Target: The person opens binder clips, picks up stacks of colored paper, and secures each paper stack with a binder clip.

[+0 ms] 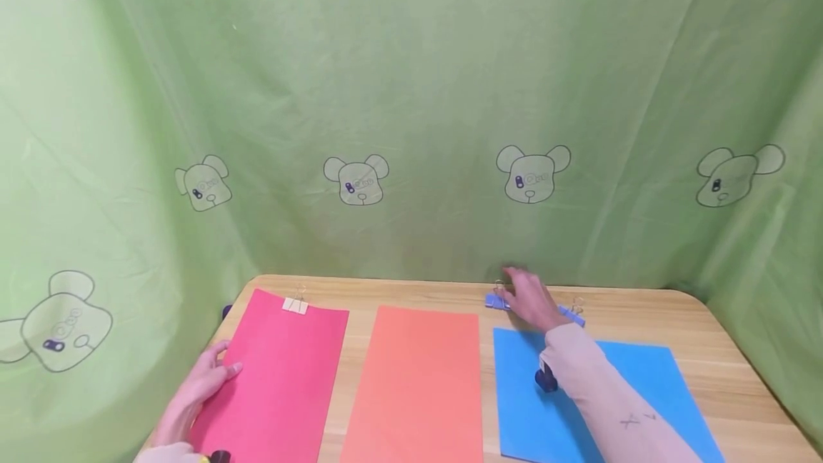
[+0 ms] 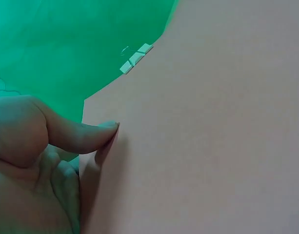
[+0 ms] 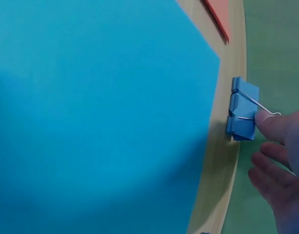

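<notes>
Coloured sheets and binder clips on a wooden tabletop, two hands at work

Near: blue sheet (image 1: pixel 527 413), lying flat at the right of the tabletop (image 1: pixel 720 370), partly covered by a pale sleeve (image 1: pixel 607 384). Orange sheet (image 1: pixel 418 384), in the middle, apart from its neighbours. Pink sheet (image 1: pixel 276 377), at the left.

Left hand (image 1: pixel 211 375): at the left edge of the pink sheet, thumb on the upper face and fingers behind the edge; grip pinching the sheet.

Middle: white binder clip (image 1: pixel 295 306), one, fixed on the far edge of the pink sheet, wire handles pointing away.

Right hand (image 1: pixel 532 300): reaches over the blue sheet, thumb at a wire handle of a blue binder clip (image 3: pixel 243 109), remaining fingers spread clear; grip released, not closed round the clip. This clip lies beyond the far left corner of the blue sheet. Second blue clip (image 1: pixel 571 316), just to the right of the hand, partly hidden by it.

Far: green curtain (image 1: pixel 437 106), printed with outlined bear heads (image 1: pixel 356 181), behind the tabletop's far edge.
</notes>
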### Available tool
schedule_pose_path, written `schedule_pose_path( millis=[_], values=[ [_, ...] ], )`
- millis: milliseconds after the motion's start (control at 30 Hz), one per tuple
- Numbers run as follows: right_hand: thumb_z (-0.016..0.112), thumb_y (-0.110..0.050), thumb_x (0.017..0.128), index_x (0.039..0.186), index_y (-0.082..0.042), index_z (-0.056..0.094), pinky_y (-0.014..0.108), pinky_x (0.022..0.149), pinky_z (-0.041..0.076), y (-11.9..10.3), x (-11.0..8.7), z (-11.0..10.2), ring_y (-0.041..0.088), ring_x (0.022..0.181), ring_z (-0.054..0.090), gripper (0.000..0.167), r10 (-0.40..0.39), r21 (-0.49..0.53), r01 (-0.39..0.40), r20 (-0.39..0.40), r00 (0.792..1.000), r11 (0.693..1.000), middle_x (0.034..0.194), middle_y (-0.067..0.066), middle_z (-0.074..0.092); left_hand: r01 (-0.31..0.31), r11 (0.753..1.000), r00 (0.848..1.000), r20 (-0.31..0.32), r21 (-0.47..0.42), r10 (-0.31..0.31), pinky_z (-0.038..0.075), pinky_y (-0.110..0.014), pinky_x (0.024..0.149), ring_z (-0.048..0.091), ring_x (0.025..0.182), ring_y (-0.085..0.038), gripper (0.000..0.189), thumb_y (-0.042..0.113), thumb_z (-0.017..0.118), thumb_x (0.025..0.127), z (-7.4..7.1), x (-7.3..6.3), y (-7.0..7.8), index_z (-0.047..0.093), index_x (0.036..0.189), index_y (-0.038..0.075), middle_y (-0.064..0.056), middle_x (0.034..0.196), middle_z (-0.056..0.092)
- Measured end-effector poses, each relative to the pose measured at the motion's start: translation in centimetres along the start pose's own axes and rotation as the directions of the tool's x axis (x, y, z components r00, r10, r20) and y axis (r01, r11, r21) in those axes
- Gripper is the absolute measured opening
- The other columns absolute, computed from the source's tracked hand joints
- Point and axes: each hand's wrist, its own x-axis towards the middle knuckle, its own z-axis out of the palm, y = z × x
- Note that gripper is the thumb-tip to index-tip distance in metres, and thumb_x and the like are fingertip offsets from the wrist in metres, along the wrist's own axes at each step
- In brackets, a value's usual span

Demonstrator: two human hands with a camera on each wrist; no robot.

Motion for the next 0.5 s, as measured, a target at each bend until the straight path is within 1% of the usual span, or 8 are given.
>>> schedule_pose_path(
  millis=[133, 233, 300, 400, 467, 500],
  values=[
    [0.072, -0.008, 0.095, 0.131, 0.012, 0.058, 0.059, 0.092, 0.053, 0.21, -0.04, 0.36, 0.048, 0.108, 0.065, 0.044, -0.007, -0.025, 0.007, -0.006, 1.0, 1.0, 0.117, 0.03, 0.066, -0.006, 0.999, 0.999, -0.034, 0.042, 0.007, 0.053, -0.029, 0.064, 0.067, 0.07, -0.016, 0.035, -0.007, 0.059, 0.095, 0.22, 0.39, 0.02, 0.045, 0.127, -0.013, -0.014, 0.086, 0.073],
    [0.073, -0.006, 0.093, 0.127, 0.009, 0.061, 0.056, 0.087, 0.056, 0.19, -0.11, 0.59, 0.041, 0.098, 0.068, 0.039, 0.0, -0.027, 0.0, -0.006, 1.0, 1.0, 0.105, 0.023, 0.07, -0.002, 0.998, 0.998, -0.056, 0.065, 0.005, 0.052, -0.029, 0.063, 0.067, 0.071, -0.017, 0.039, -0.008, 0.062, 0.094, 0.36, 0.61, 0.05, 0.044, 0.128, -0.013, -0.018, 0.087, 0.073],
    [0.072, -0.005, 0.093, 0.131, 0.007, 0.059, 0.055, 0.085, 0.057, 0.11, -0.13, 0.71, 0.039, 0.096, 0.068, 0.042, 0.002, -0.01, -0.002, 0.001, 1.0, 1.0, 0.103, 0.02, 0.07, -0.003, 0.995, 0.997, -0.071, 0.098, 0.01, 0.052, -0.03, 0.066, 0.068, 0.075, -0.018, 0.044, -0.007, 0.064, 0.093, 0.44, 0.7, 0.07, 0.043, 0.131, -0.014, -0.023, 0.093, 0.073],
    [0.072, -0.004, 0.094, 0.138, 0.004, 0.055, 0.056, 0.087, 0.056, 0.0, -0.06, 0.87, 0.04, 0.099, 0.068, 0.049, -0.002, 0.014, 0.002, 0.007, 1.0, 1.0, 0.107, 0.02, 0.07, -0.012, 0.987, 0.996, -0.087, 0.157, 0.026, 0.053, -0.031, 0.07, 0.069, 0.082, -0.022, 0.051, -0.006, 0.067, 0.091, 0.55, 0.79, 0.12, 0.044, 0.135, -0.015, -0.03, 0.102, 0.071],
    [0.07, -0.002, 0.094, 0.14, 0.003, 0.054, 0.056, 0.089, 0.056, -0.04, 0.04, 1.0, 0.042, 0.102, 0.068, 0.048, -0.011, 0.021, 0.011, 0.006, 1.0, 1.0, 0.11, 0.022, 0.07, -0.018, 0.977, 0.994, -0.098, 0.212, 0.039, 0.052, -0.032, 0.071, 0.069, 0.084, -0.024, 0.055, -0.003, 0.069, 0.09, 0.63, 0.85, 0.21, 0.044, 0.138, -0.015, -0.031, 0.103, 0.07],
    [0.069, -0.001, 0.095, 0.138, 0.004, 0.056, 0.056, 0.088, 0.056, -0.03, 0.09, 1.04, 0.042, 0.102, 0.069, 0.045, -0.016, 0.022, 0.016, 0.004, 1.0, 1.0, 0.11, 0.022, 0.071, -0.019, 0.973, 0.994, -0.1, 0.23, 0.043, 0.053, -0.033, 0.072, 0.069, 0.085, -0.027, 0.057, -0.002, 0.069, 0.09, 0.68, 0.85, 0.29, 0.043, 0.139, -0.015, -0.031, 0.103, 0.069]
  ],
)
